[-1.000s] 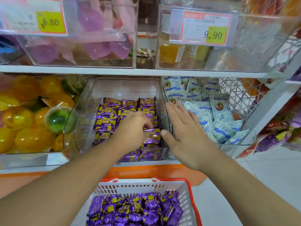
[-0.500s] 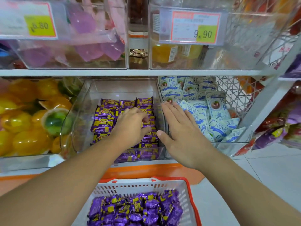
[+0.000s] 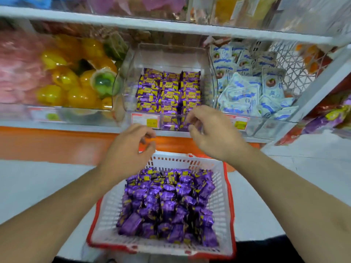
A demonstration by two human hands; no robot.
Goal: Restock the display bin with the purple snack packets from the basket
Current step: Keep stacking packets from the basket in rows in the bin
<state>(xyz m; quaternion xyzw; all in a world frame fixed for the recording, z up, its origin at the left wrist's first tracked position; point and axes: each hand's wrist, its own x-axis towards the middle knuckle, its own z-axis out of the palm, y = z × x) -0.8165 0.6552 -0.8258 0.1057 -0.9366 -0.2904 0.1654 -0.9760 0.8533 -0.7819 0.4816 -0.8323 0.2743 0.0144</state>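
A clear display bin (image 3: pixel 133 59) on the middle shelf holds rows of purple and yellow snack packets (image 3: pixel 169 92). Below it a white basket with a red rim (image 3: pixel 221 188) is heaped with loose purple packets (image 3: pixel 167 204). My left hand (image 3: pixel 129 149) hovers above the basket's far rim with loosely curled fingers and holds nothing. In front of the bin's lower edge my right hand (image 3: pixel 212 130) hangs with its fingers curled downward, also empty as far as the blurred frame shows.
Yellow and green jelly cups (image 3: pixel 76 78) fill the bin to the left. Blue and white pouches (image 3: pixel 250 86) fill the bin to the right. An orange shelf base (image 3: pixel 57 143) runs below, and a white shelf board (image 3: pixel 171 25) crosses above.
Both hands have pulled back out of the display bin and now sit lower, near the basket. The camera has tilted down, so the whole basket shows.
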